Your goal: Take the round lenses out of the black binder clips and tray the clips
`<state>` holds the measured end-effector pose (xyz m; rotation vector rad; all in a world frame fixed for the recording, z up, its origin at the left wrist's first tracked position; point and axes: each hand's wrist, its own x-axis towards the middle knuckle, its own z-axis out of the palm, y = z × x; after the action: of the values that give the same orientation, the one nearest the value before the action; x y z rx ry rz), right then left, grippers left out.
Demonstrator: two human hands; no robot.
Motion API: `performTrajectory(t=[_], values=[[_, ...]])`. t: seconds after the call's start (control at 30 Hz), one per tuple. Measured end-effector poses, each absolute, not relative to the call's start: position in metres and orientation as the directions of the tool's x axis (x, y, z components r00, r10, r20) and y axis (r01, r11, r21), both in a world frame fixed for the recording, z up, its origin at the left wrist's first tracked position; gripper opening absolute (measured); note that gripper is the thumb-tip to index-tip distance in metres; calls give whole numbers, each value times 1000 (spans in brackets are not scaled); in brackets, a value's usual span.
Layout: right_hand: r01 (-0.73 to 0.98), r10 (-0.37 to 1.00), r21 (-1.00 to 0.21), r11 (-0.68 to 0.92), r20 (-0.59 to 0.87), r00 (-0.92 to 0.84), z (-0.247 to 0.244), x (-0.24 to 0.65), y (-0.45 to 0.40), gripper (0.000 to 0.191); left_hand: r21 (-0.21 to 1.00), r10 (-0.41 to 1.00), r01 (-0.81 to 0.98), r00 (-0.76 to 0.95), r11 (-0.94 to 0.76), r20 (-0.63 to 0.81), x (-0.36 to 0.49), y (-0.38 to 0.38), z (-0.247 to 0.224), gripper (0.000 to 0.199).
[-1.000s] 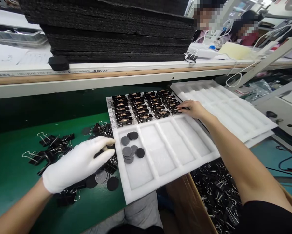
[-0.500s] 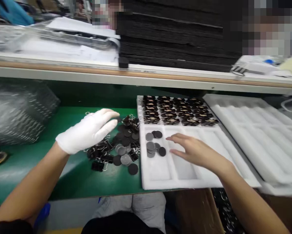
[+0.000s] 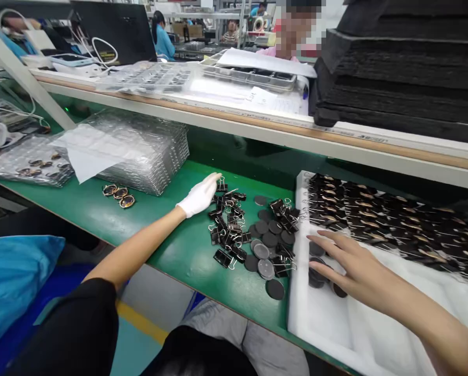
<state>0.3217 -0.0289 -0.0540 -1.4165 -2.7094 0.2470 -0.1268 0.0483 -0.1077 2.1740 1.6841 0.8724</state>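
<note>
My left hand (image 3: 200,197), in a white glove, lies at the left edge of a pile of black binder clips (image 3: 229,230), fingers stretched out. Its fingertips are beside a binder clip (image 3: 222,184) at the back of the pile; whether they touch it is unclear. Over the white foam tray (image 3: 298,292), my bare right hand (image 3: 347,261) is spread above several dark round discs (image 3: 315,279), partly covering them. More black and grey discs (image 3: 270,239) lie loose between clips and tray. Clipped black pieces (image 3: 367,209) fill the tray's far rows.
Stacked clear plastic trays (image 3: 155,156) stand at back left, with three gold-rimmed round pieces (image 3: 120,193) before them. A shelf edge (image 3: 218,112) crosses above the bench, bearing a stack of black sheets (image 3: 406,78). A blue-clothed person (image 3: 14,282) is close at left.
The view has swung left. My left hand has moved from above the discs to the clips' far left side. My right hand has moved left over the discs in the tray.
</note>
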Motion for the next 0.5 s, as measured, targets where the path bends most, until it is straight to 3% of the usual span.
performTrajectory(t=[0.17, 0.37, 0.5], values=[[819, 823, -185, 543, -79, -563, -45, 299, -29, 64, 554, 936, 754, 281, -353, 214, -98, 72, -100, 71], [876, 862, -211, 434, -185, -472, -20, 306, -25, 65, 535, 876, 695, 402, -481, 266, -72, 56, -105, 61], [903, 888, -247, 352, -215, -405, -30, 326, -18, 60, 472, 878, 754, 298, -457, 374, -82, 38, -97, 58]])
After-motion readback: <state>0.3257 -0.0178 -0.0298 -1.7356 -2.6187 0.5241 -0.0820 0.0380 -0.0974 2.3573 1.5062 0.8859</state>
